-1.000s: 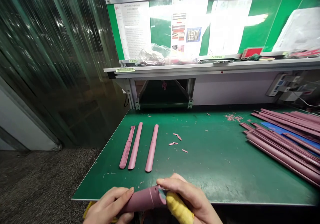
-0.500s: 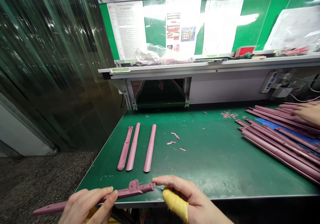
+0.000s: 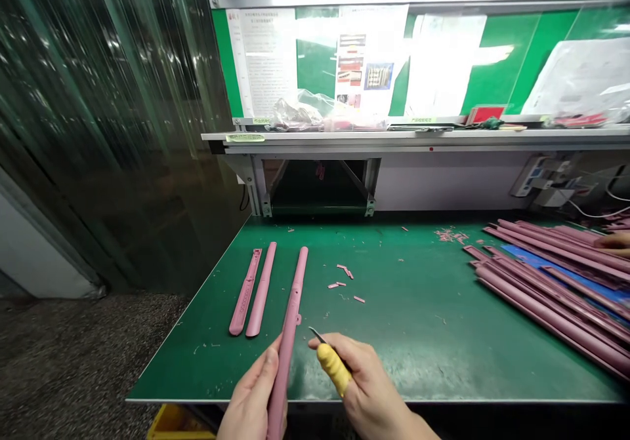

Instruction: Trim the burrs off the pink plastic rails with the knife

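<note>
My left hand (image 3: 253, 394) is closed around the lower part of a long pink plastic piece (image 3: 283, 374). That piece points away from me, its smooth rounded side up, with a small tab (image 3: 298, 320) sticking out on its right. Its far end overlaps another pink piece (image 3: 302, 260) lying on the table. To the right, my right hand (image 3: 369, 381) grips a small knife, its thin blade (image 3: 317, 335) pointing up and left, apart from the pink piece. The handle is hidden in the fingers. A yellow wrapping (image 3: 333, 369) covers the thumb.
Two pink pieces (image 3: 246, 292) lie at left on the green table (image 3: 403, 335). Pink scraps (image 3: 347, 271) are scattered mid-table. Many long pink parts (image 3: 551, 296) are piled at right over a blue sheet, near another person's hand (image 3: 615, 242). A yellow crate (image 3: 180, 423) stands below the table edge.
The held pink piece has turned from lying sideways to pointing away from me, moving right with my left hand. The knife blade is now clear of it. The other person's hand has drawn back right.
</note>
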The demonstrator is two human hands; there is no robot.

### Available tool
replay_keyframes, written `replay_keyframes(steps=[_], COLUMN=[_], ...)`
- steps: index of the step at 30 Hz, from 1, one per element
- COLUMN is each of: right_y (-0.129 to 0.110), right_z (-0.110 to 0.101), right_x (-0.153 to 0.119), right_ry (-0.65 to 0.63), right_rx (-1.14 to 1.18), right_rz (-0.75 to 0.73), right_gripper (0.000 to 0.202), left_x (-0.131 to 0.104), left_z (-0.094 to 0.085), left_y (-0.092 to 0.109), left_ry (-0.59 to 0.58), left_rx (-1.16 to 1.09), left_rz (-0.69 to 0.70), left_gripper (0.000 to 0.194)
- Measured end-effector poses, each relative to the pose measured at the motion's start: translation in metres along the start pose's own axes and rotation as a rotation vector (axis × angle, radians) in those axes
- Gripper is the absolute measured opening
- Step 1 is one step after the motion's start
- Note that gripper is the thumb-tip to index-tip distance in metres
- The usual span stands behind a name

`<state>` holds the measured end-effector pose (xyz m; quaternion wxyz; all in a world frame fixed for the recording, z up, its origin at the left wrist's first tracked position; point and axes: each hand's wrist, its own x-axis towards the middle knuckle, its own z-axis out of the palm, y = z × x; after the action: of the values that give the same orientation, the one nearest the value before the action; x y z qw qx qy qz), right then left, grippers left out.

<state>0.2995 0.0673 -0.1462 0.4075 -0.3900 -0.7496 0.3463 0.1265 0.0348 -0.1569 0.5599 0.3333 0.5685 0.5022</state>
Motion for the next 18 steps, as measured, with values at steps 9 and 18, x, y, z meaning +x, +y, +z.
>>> replay_keyframes(steps=[9,18], right_y=[0.0,-0.006], right_z=[-0.015,-0.003], right_x=[0.045,0.023], right_ry=[0.054,-0.016], right_rx=[-0.794,-0.803], right_rz=[-0.188,-0.218], right_gripper=[0.065,0.057], left_x=[-0.006,-0.014], left_z=[0.013,0.02], left_y=[0.003,0.014], left_ry=[-0.124,-0.114], left_rx=[-0.115,-0.266], left_rz=[-0.058,-0.028], left_gripper=[0.054,0.042])
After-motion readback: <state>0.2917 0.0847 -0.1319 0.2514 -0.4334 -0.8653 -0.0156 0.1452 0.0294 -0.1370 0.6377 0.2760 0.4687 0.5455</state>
